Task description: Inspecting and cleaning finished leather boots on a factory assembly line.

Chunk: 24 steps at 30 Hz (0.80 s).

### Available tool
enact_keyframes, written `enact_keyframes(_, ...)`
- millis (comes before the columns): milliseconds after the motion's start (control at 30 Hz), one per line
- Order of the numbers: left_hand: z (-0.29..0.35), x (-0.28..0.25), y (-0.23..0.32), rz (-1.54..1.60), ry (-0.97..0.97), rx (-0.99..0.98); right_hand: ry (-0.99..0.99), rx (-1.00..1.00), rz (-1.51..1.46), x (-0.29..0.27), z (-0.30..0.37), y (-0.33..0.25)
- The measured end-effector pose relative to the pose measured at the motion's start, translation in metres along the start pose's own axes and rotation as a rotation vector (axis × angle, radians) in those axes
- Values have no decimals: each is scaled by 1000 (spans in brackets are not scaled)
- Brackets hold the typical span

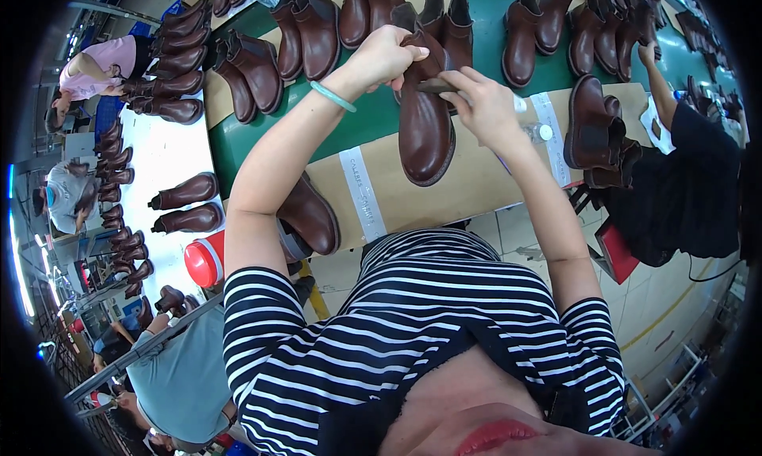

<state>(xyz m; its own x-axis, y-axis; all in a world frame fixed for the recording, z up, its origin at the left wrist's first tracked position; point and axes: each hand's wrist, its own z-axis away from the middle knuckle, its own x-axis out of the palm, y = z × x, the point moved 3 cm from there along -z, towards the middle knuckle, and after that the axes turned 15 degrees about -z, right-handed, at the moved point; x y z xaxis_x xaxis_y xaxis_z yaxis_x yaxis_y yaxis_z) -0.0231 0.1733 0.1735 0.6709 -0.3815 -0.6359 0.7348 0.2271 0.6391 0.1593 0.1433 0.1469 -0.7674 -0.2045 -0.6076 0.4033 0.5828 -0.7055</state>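
Observation:
Over the front edge of the bench, a brown leather ankle boot (pixel 425 138) hangs toe toward me. My left hand (pixel 385 59) is closed round its shaft, fingers partly hidden by the leather. A small flat grey-brown piece (pixel 435 85) is pinched in my right hand (pixel 480 103) and lies against the boot's instep; its exact kind cannot be made out. Below my left forearm another brown ankle boot (pixel 311 214) lies on the cardboard (pixel 405 198). A small clear bottle (pixel 542 132) is beside my right wrist.
Several brown boots (pixel 313 35) stand along the far side of the green bench (pixel 488 59). At the right, more boots (pixel 591 123) lie near a co-worker in black (pixel 686 178). A red-lidded container (pixel 203 263) is at the left, by a white table (pixel 171 154) carrying boots.

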Motion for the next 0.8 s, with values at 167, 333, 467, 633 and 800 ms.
enact_keyframes(167, 4, 2, -4, 34, 64, -52, -175, 174, 190, -16, 9, 1)
enact_keyframes(333, 3, -2, 3, -5, -2, -43, -25, -17, 35, -3, -2, -1)
enact_keyframes(467, 7, -4, -8, -1, 16, -76, -107, 91, 94, -17, 10, 2)
enact_keyframes(633, -5, -3, -7, -52, -10, -52, -40, 89, 32, 2, 1, -6)
enact_keyframes(800, 7, -18, -28, 4, 99, -41, -424, 414, 45, 0, 48, 16)
